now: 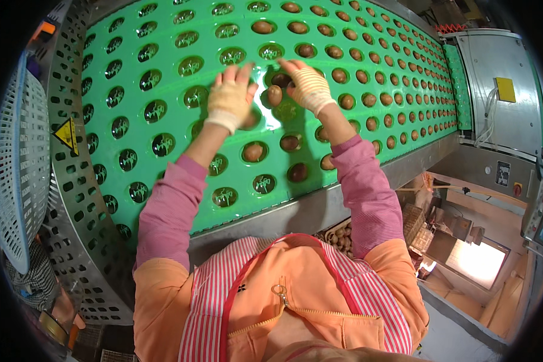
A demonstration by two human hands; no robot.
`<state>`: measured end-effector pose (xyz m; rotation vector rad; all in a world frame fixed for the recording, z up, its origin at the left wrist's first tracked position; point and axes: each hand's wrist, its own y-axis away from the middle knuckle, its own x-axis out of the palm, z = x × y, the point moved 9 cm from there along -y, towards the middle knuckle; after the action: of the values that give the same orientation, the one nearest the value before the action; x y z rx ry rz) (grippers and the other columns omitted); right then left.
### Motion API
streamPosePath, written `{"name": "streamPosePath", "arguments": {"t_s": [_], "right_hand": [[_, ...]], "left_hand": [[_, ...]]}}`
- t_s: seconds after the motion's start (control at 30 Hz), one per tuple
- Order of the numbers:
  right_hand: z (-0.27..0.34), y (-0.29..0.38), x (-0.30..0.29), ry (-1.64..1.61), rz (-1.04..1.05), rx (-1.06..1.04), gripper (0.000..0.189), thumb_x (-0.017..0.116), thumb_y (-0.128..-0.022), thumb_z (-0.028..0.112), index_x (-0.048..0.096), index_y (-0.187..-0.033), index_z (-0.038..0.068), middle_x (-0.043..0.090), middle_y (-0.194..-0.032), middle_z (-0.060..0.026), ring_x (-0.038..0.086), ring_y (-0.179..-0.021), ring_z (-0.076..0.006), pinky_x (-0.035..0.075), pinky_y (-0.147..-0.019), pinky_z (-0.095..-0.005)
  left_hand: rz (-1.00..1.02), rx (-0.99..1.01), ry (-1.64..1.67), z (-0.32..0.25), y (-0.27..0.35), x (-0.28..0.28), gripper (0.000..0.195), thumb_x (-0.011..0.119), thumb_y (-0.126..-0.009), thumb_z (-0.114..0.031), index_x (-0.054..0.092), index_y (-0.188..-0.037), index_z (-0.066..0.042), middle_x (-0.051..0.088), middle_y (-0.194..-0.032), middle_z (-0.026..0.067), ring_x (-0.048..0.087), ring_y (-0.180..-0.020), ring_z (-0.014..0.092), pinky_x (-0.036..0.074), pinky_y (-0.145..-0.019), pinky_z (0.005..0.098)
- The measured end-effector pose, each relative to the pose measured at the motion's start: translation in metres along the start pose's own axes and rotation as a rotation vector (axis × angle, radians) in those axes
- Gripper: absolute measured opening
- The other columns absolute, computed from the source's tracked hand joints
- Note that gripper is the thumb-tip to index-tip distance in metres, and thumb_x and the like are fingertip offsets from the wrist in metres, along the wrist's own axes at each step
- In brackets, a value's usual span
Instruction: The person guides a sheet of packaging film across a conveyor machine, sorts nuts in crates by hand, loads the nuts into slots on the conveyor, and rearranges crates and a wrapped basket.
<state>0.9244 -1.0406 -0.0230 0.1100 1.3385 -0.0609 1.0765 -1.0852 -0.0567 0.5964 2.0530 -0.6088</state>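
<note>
A green plastic film [172,131] with rows of oval pockets spreads before me. Many pockets towards the right hold brown eggs [254,152]; those at the left hold no egg and bear printed marks. My left hand [231,92], in a pale glove with bare fingertips, hovers over the middle of the film, fingers apart. My right hand [308,86], in a striped glove, is to its right, fingers spread. Between the hands a brown egg [274,96] lies at a pocket's edge, below a darker egg [280,80] near my right fingers. Neither hand plainly grips an egg.
A perforated metal guard [79,181] with a yellow warning sign [66,136] runs along the left, beside a light blue plastic basket [20,172]. A metal machine housing [495,90] stands at the far right. More eggs [341,240] lie in a container below the metal edge [389,169].
</note>
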Motion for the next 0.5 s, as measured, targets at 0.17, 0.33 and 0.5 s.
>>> {"name": "streamPosePath", "arguments": {"t_s": [0.17, 0.33, 0.5], "right_hand": [[0.043, 0.056, 0.012, 0.071, -0.277, -0.301, 0.058, 0.063, -0.074, 0.001, 0.052, -0.129, 0.015, 0.059, -0.103, -0.0115, 0.061, -0.091, -0.0319, 0.052, -0.077, -0.0428], [-0.002, 0.088, 0.025, -0.196, -0.336, 0.067, 0.056, 0.064, -0.08, 0.004, 0.049, -0.133, 0.01, 0.059, -0.105, -0.014, 0.059, -0.091, -0.0342, 0.05, -0.08, -0.0456], [-0.028, 0.102, 0.033, -0.801, -0.631, 0.561, 0.05, 0.063, -0.088, 0.016, 0.047, -0.134, 0.002, 0.062, -0.108, -0.0171, 0.06, -0.092, -0.0273, 0.05, -0.082, -0.0398]], "left_hand": [[-0.033, 0.131, -0.23, 0.023, 0.0, 0.034, 0.046, 0.054, -0.089, -0.023, 0.05, -0.134, -0.017, 0.044, -0.142, 0.0088, 0.045, -0.126, 0.032, 0.041, -0.101, 0.0474], [0.063, 0.219, -0.109, -0.042, -0.005, 0.002, 0.045, 0.054, -0.086, -0.019, 0.053, -0.131, -0.014, 0.047, -0.139, 0.0101, 0.044, -0.127, 0.033, 0.039, -0.104, 0.049], [0.384, 0.376, -0.254, -0.058, 0.022, 0.067, 0.045, 0.059, -0.086, -0.028, 0.055, -0.127, -0.013, 0.052, -0.131, 0.0136, 0.048, -0.122, 0.032, 0.041, -0.1, 0.048]]}}
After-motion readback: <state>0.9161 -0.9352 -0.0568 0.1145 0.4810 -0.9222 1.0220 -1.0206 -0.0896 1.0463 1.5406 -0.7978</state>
